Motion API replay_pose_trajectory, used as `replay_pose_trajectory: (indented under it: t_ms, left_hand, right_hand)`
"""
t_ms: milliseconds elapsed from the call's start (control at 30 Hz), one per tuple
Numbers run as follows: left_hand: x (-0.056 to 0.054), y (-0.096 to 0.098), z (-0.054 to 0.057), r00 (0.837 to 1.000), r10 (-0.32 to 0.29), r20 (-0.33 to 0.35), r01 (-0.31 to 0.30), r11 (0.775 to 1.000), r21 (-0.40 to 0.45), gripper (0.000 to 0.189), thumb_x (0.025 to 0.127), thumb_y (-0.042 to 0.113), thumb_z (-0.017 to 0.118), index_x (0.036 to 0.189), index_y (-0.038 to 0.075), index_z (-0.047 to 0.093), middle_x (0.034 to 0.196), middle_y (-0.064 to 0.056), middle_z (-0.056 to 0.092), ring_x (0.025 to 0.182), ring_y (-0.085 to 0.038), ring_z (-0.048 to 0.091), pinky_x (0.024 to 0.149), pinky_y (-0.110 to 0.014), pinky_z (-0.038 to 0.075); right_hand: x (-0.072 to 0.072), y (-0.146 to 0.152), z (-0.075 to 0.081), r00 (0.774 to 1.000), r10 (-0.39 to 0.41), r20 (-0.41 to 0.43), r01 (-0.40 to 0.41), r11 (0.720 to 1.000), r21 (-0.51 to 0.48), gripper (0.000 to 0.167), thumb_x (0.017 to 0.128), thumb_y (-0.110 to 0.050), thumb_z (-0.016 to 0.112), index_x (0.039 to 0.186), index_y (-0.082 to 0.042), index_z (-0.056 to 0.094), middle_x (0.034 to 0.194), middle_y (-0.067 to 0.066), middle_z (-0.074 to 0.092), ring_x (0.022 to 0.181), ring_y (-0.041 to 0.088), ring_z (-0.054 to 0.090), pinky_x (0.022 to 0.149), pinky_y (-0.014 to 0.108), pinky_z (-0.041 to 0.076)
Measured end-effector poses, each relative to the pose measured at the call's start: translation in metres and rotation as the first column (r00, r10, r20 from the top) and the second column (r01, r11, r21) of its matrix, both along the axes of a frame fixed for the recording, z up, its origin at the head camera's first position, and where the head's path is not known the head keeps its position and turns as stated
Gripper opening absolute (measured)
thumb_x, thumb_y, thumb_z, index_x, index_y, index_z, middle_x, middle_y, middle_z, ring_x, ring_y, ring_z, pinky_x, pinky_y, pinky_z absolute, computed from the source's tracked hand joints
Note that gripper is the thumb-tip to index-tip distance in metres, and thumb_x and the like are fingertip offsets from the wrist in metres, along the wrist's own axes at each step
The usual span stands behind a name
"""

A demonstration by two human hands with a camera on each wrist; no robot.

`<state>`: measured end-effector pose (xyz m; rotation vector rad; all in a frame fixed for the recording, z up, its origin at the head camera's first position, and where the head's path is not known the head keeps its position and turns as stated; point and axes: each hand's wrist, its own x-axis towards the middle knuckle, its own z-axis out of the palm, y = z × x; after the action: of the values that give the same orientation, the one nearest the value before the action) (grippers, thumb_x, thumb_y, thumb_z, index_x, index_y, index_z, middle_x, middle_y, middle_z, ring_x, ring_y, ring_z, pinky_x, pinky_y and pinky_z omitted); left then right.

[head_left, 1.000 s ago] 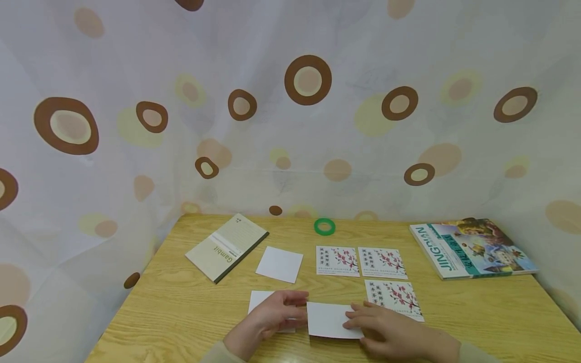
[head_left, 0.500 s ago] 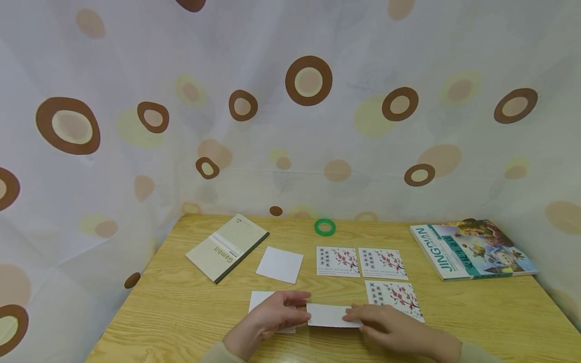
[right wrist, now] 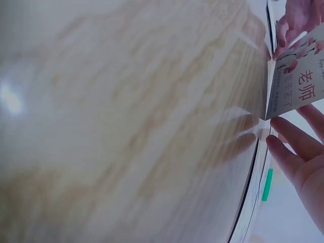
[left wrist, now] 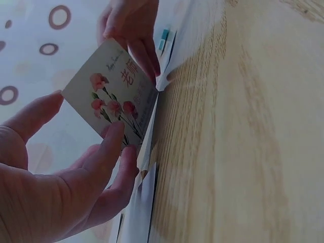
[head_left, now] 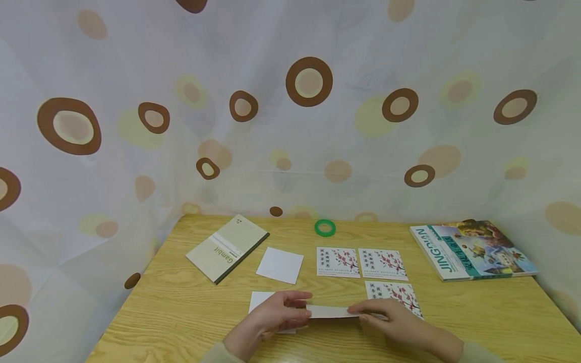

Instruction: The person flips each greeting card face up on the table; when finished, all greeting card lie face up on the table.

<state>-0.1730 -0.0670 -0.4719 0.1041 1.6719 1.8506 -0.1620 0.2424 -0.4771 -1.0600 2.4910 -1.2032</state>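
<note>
Between my two hands is a square greeting card (head_left: 330, 312), tilted steeply so its plain white back is a thin strip in the head view. Pink flowers and red characters show on the card face (left wrist: 114, 83) in the left wrist view. My left hand (head_left: 279, 313) holds the card's left edge between thumb and fingers. At the opposite edge, my right hand (head_left: 397, 320) pinches it with the thumb and fingertips. A white card (head_left: 259, 298) lies partly hidden beneath my left hand. A blossom-branch card (head_left: 399, 295) is partly covered by my right hand.
Another white card (head_left: 280, 264) lies farther back, beside two more blossom cards (head_left: 337, 262). A beige notebook (head_left: 227, 247) sits at the left, a green tape roll (head_left: 325, 233) at the back, and a colourful book (head_left: 474, 249) at the right of the wooden table (head_left: 154, 312).
The held card has tipped up from nearly flat, so its white back has narrowed to a strip. My right hand has shifted slightly along its edge; the left has hardly moved.
</note>
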Motion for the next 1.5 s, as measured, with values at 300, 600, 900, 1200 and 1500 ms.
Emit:
replay_pose_trajectory:
  t_ms: [300,600,900,1200,1500]
  left_hand:
    - [-0.001,0.001,0.002,1.000,0.001,0.019,-0.001,1.000,0.010,0.048,0.092,0.002,0.066,0.137,-0.006,0.052,0.125,-0.019,0.056,0.094,-0.015,0.065,0.091,-0.035,0.058]
    - [-0.001,0.003,0.005,1.000,0.000,0.009,0.000,1.000,-0.008,0.045,0.092,0.003,0.065,0.135,-0.005,0.054,0.118,-0.013,0.060,0.092,-0.014,0.065,0.090,-0.034,0.059]
    - [-0.001,0.002,0.005,1.000,-0.022,0.009,0.022,1.000,0.012,0.043,0.095,0.010,0.063,0.135,-0.003,0.054,0.119,-0.017,0.063,0.098,-0.016,0.065,0.093,-0.035,0.057]
    - [0.000,0.002,0.005,1.000,-0.010,0.014,0.010,1.000,0.018,0.046,0.094,0.005,0.064,0.139,0.002,0.055,0.117,-0.014,0.066,0.092,-0.011,0.066,0.087,-0.030,0.058]
    - [0.001,0.002,0.005,0.999,-0.038,-0.029,0.037,0.999,-0.016,0.049,0.094,0.003,0.063,0.142,0.005,0.053,0.118,-0.017,0.064,0.091,-0.012,0.066,0.089,-0.031,0.058]
  right_hand:
    - [-0.004,-0.002,0.005,0.973,-0.181,0.143,0.204,0.965,-0.165,0.017,0.097,-0.016,0.063,0.103,-0.003,0.073,0.101,0.013,0.075,0.090,0.006,0.071,0.074,0.022,0.060]
    - [-0.005,-0.003,0.010,0.928,-0.266,0.259,0.320,0.928,-0.192,0.020,0.095,-0.016,0.066,0.101,0.001,0.071,0.102,0.017,0.074,0.089,0.010,0.072,0.077,0.020,0.058]
    - [-0.008,-0.005,0.012,0.813,-0.420,0.404,0.513,0.844,-0.154,0.027,0.093,-0.019,0.069,0.105,0.004,0.070,0.101,0.014,0.074,0.089,0.017,0.072,0.079,0.029,0.061]
    - [-0.009,-0.007,0.011,0.789,-0.441,0.428,0.560,0.804,-0.203,0.029,0.093,-0.019,0.069,0.104,0.008,0.068,0.095,0.016,0.076,0.083,0.017,0.073,0.073,0.035,0.062]
    - [-0.013,-0.013,0.016,0.705,-0.569,0.422,0.677,0.717,-0.164,0.021,0.093,-0.013,0.069,0.103,0.005,0.069,0.091,0.013,0.076,0.077,0.020,0.073,0.068,0.033,0.063]
